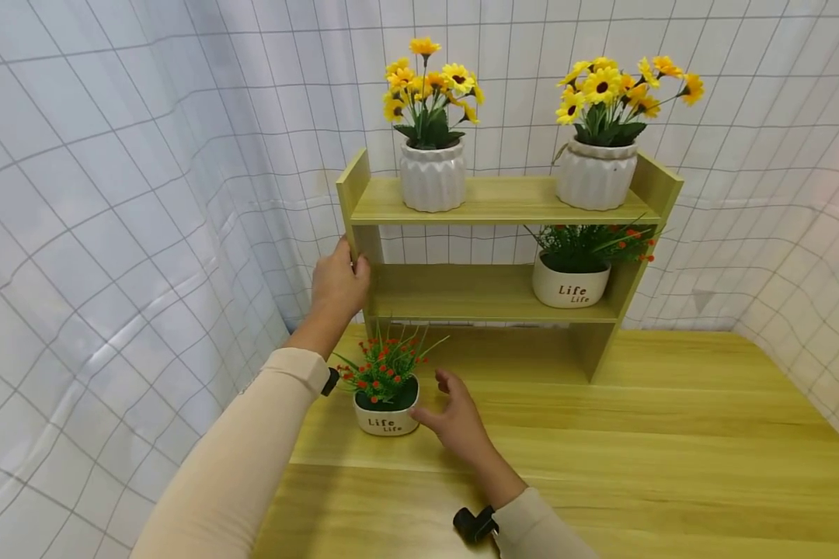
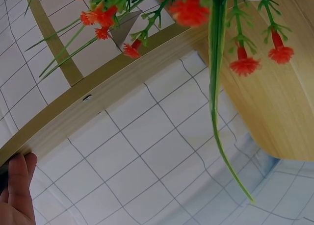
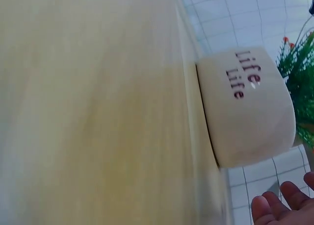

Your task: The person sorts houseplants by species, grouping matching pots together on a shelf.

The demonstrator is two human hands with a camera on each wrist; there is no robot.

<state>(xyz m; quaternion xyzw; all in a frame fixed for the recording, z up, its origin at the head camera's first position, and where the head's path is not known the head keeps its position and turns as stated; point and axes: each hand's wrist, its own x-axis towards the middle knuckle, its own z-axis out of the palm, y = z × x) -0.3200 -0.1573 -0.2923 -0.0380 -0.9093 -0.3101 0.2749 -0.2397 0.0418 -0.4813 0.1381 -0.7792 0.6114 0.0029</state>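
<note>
My left hand (image 1: 340, 281) holds the left side panel of a small wooden shelf (image 1: 475, 198), with the thumb at the panel's front edge. In the left wrist view, the fingers (image 2: 19, 181) lie against that panel's outer face. In front of the shelf's lower left corner, a white oval pot (image 1: 388, 421) marked "Life" stands upright on the table, holding red flowers (image 1: 384, 365) and grass. Beside its right side is my right hand (image 1: 461, 423), thumb and fingers apart and not closed round the pot. Whether the thumb touches the rim, I cannot tell.
Two white ribbed pots (image 1: 433, 178) with yellow flowers stand on the top board. A matching oval "Life" pot (image 1: 570, 283) sits at the right of the middle board. White gridded cloth (image 1: 252, 155) hangs behind and at the sides of the wooden table (image 1: 706, 435).
</note>
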